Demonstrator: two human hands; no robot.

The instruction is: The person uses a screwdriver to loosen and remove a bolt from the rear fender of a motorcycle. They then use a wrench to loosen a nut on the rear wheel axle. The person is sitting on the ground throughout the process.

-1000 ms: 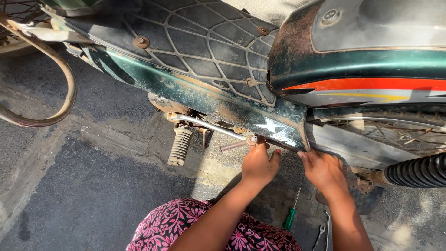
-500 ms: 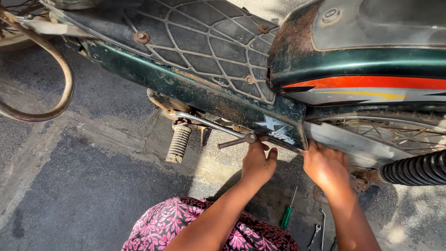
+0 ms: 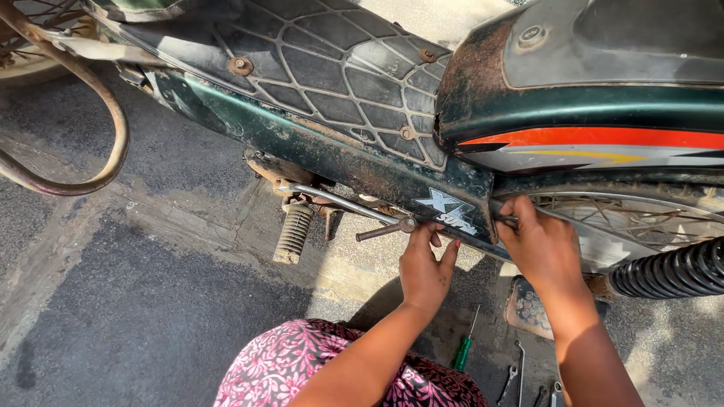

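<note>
Evidently the lower edge of the dark green side panel (image 3: 422, 188) of the motorcycle was being worked from both ends at once. The left hand (image 3: 426, 267) was raised to the panel's underside, its fingertips (image 3: 436, 230) curled up against the edge just beside the head of a rusty bolt (image 3: 385, 230) that stuck out sideways below the frame; whether the bolt itself was pinched could not be told, only that the fingers were bent close round that spot. The right hand (image 3: 539, 249) was closed over the panel's rear corner, the fingers hooked round the rim near the spoked rear wheel (image 3: 641, 218), apparently so that the panel was steadied while the other end was handled. Just left of the bolt a thin chromed lever (image 3: 332, 200) ran back towards a ribbed rubber footpeg (image 3: 292, 234), which hung down over the pavement. The black coil of a rear shock spring (image 3: 671, 267) was seen beside the right wrist. On the ground between the forearms a green-handled screwdriver (image 3: 464, 350) and a few small spanners (image 3: 516, 369) were laid within easy reach, and a pink patterned garment (image 3: 302, 369) filled the lower edge of the view. Compared with the picture from half a second earlier, both hands were found at almost the same places on the panel edge, the bolt lay at much the same angle, and only the viewpoint was shifted slightly.
</note>
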